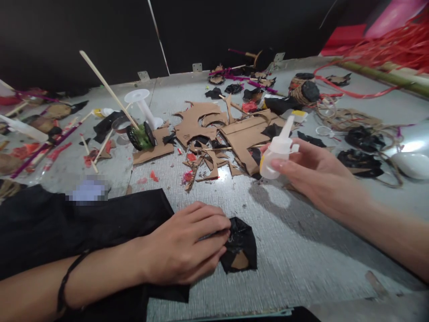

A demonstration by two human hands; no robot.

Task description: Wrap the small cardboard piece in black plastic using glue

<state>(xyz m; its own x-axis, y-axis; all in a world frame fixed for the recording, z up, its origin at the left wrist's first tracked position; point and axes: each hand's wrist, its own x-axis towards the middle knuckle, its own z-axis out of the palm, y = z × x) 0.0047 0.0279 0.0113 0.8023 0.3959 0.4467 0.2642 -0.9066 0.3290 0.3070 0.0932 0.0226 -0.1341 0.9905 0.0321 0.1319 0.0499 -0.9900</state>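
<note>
My left hand (191, 243) lies low over the table (284, 264), its fingers together and pressing on the left edge of a small piece wrapped in black material (243, 243). A patch of brown cardboard shows through near that piece's lower edge, and its surface looks wet or shiny. Raised to the right, my right hand (308, 172) grips a small white glue bottle (276, 156) with its nozzle pointing up. Black cloth (134, 219) spreads under and beside my left forearm.
Cut cardboard scraps (201, 120) cover the middle. Behind them at left stand a white spool (144, 105) and a green-black wheel (140, 136) with a wooden stick. Twine (348, 114), black pieces (360, 163) and a twine-wrapped roll (303, 89) lie at right.
</note>
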